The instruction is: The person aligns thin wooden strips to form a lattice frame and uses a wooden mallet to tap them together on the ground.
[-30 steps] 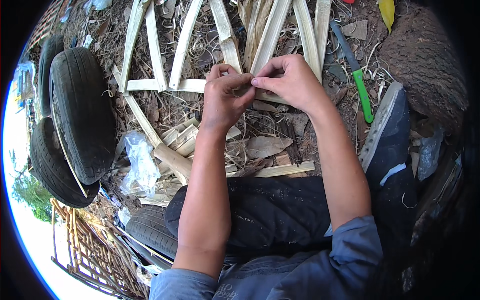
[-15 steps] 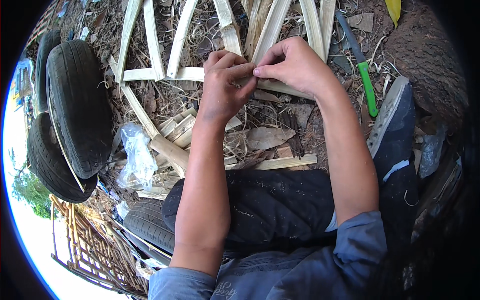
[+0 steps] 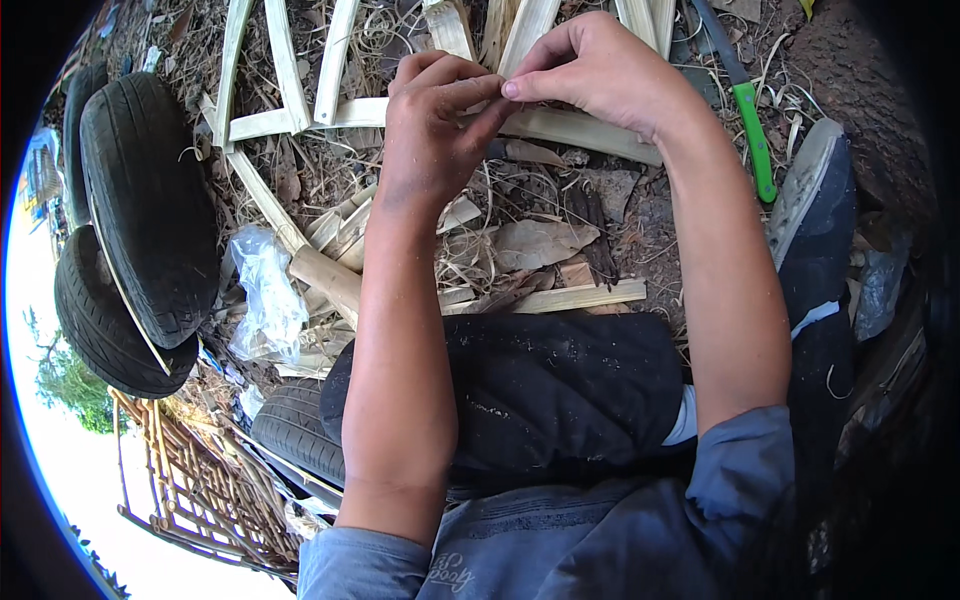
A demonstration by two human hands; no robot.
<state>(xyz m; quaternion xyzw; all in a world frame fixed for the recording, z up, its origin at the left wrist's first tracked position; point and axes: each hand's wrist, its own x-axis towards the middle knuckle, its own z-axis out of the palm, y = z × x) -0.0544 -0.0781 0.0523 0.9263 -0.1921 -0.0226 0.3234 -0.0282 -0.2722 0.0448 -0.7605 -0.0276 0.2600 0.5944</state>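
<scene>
Above the bamboo frame, both hands' fingertips pinch together.

Both hands meet above the bamboo slats; tyres lie left, a knife right (beside a shoe), a bag between.
</scene>
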